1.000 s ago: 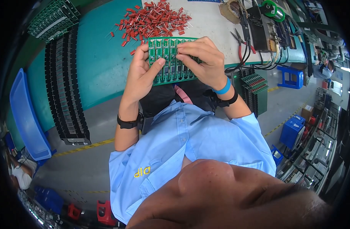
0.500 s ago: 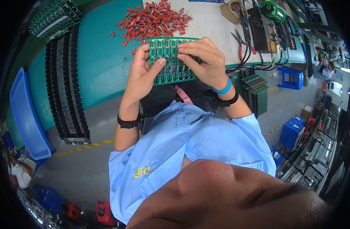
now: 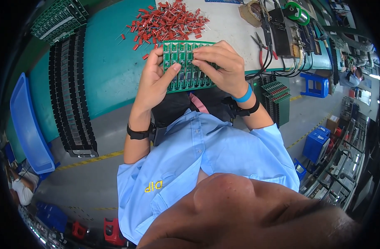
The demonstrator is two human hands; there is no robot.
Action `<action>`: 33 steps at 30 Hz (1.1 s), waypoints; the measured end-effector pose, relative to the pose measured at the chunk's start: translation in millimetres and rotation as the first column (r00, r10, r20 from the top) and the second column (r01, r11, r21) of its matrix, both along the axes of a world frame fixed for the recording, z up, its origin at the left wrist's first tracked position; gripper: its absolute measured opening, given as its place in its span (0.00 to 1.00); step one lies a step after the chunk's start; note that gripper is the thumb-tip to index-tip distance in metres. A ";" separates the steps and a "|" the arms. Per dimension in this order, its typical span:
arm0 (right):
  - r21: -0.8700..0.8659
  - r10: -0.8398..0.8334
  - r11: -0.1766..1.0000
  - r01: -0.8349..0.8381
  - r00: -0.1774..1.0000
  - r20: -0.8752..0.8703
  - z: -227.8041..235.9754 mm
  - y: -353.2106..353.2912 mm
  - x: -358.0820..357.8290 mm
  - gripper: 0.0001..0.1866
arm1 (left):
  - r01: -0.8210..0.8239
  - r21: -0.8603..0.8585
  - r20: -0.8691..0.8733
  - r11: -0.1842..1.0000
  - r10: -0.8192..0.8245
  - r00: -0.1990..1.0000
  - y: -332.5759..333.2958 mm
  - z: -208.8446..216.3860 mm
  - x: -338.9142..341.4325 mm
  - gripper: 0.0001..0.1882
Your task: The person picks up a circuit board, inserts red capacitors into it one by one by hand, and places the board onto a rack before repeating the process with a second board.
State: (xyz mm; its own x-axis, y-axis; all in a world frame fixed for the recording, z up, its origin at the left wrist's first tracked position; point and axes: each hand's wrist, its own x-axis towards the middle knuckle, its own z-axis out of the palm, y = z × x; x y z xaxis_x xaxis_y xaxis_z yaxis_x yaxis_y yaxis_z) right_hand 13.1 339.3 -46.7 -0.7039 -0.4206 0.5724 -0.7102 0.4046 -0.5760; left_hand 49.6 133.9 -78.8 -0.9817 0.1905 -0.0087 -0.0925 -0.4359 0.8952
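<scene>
A green circuit board panel [image 3: 182, 79], divided into several narrow strips with small parts on them, is held over the table's near edge. Gripping its left side is my left hand [image 3: 154, 81], with the thumb on the board's face and the fingers behind. My right hand [image 3: 223, 64] is over the right part of the board, its thumb and forefinger pinched close to the surface. What sits between those fingertips is too small and covered to make out. Just beyond the board lies a heap of red capacitors [image 3: 169, 23] with long wire leads.
Black-and-red pliers [image 3: 260, 47], cables and a green solder wire spool [image 3: 297, 12] lie at the right. Black slotted racks [image 3: 69, 91] stand at the left, beside a blue tray [image 3: 30, 124]. Populated boards [image 3: 276, 90] sit right of my right forearm. A blue stool [image 3: 314, 85] is farther right.
Both hands stay almost in place. The board has shifted or tilted very slightly, and my right fingers remain pinched at the same spot over it.
</scene>
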 end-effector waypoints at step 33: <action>0.060 -0.180 0.980 0.192 0.970 -0.161 9.0 50.4 -27.2 0.10 | 0.004 0.030 -0.024 1.000 -0.004 1.000 -3.4 -2.2 -3.0 0.20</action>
State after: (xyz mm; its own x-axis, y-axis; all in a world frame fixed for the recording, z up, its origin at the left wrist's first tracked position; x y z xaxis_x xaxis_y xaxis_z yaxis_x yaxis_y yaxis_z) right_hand -14.1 389.7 -37.7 -0.6798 -0.3366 0.6516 -0.6961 0.5758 -0.4289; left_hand 46.5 130.4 -80.9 -0.9807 0.1943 0.0204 -0.0732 -0.4624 0.8837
